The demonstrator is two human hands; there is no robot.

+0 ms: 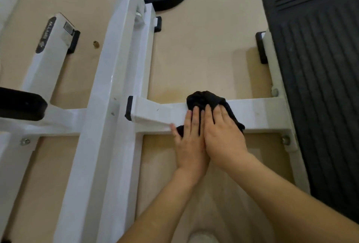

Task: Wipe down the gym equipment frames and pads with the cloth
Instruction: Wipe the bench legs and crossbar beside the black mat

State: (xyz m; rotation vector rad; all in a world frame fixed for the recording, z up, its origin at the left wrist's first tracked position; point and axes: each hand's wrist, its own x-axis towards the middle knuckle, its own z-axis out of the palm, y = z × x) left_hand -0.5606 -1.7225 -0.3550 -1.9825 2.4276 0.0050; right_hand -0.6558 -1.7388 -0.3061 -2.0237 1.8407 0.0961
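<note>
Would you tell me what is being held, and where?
Nothing gripped: left hand and right hand press flat on the black cloth, over the white metal crossbar.

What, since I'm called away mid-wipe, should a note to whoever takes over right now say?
Hands: the left grip is open, its straight fingers pressing the black cloth onto the white crossbar. The right grip is open, flat on the same cloth and touching the left one.
Things: the cloth is bunched on the crossbar, between its black end cap and the ribbed black pad.
Done: cannot tell which stretches are already wiped.
Left: probably the rest of the crossbar, the long white beam and the ribbed pad.
</note>
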